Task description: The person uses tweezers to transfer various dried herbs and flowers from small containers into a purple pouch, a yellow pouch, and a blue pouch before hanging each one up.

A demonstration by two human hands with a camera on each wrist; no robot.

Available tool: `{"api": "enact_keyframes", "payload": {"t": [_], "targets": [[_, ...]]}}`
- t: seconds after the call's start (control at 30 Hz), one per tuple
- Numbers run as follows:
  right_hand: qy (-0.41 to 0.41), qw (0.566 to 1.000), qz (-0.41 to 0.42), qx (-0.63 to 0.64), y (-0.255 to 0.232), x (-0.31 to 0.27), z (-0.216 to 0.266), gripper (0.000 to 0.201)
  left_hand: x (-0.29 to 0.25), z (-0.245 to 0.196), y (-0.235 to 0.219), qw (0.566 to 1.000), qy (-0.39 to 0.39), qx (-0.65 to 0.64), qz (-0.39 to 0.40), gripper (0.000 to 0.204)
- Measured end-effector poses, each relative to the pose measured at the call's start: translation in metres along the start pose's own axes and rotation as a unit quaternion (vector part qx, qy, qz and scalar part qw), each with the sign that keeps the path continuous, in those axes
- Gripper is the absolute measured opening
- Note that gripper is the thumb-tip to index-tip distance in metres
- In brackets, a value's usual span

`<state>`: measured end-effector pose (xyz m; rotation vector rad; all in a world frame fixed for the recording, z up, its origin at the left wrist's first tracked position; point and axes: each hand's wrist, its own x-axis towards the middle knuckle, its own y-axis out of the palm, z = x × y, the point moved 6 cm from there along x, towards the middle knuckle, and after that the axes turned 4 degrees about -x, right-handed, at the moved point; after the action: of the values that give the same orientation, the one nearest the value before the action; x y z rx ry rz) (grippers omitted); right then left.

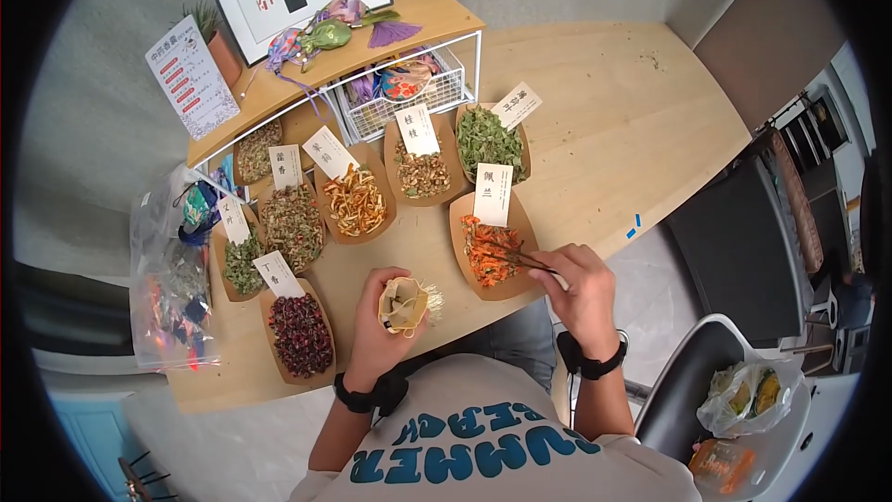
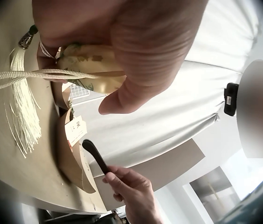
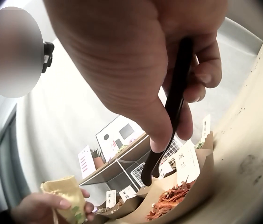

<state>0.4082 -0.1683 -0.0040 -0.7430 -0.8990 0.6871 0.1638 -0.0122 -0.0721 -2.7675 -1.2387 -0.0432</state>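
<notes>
My left hand [image 1: 373, 330] grips a small yellow drawstring pouch [image 1: 405, 305], its mouth facing up in the head view. Cream cords and a pale tassel [image 2: 25, 100] hang from the pouch in the left wrist view. Dark tweezers [image 3: 177, 98] are pinched between the thumb and fingers of my right hand [image 1: 585, 296]. Their tips reach over the orange dried petals [image 1: 491, 251] in a brown paper tray [image 1: 506, 292] with a white label card [image 1: 492, 193]. In the head view the tips overlap the petals.
Several other labelled trays surround the pouch, including dark red buds [image 1: 300, 335], orange-yellow peel strips [image 1: 357, 203] and green leaves [image 1: 491, 141]. Behind them a wooden shelf [image 1: 437, 7] holds sachets and a wire basket [image 1: 409, 102]. A plastic bag [image 1: 172, 270] lies at the left edge.
</notes>
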Motion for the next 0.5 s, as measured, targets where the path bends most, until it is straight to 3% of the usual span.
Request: {"api": "enact_keyframes", "payload": {"t": [0.23, 0.43, 0.5], "targets": [[-0.031, 0.997, 0.039, -0.054, 0.014, 0.009, 0.004, 0.022, 0.005, 0.003, 0.007, 1.000, -0.025, -0.015, 0.012, 0.059], [0.022, 0.998, 0.052, -0.024, 0.003, 0.003, -0.018, 0.018, 0.015, 0.008, 0.004, 0.999, 0.031, 0.028, 0.016, 0.056], [0.094, 0.995, 0.017, -0.002, 0.001, -0.002, -0.033, 0.015, 0.020, 0.002, 0.005, 0.997, 0.064, 0.051, 0.009, 0.055]]}}
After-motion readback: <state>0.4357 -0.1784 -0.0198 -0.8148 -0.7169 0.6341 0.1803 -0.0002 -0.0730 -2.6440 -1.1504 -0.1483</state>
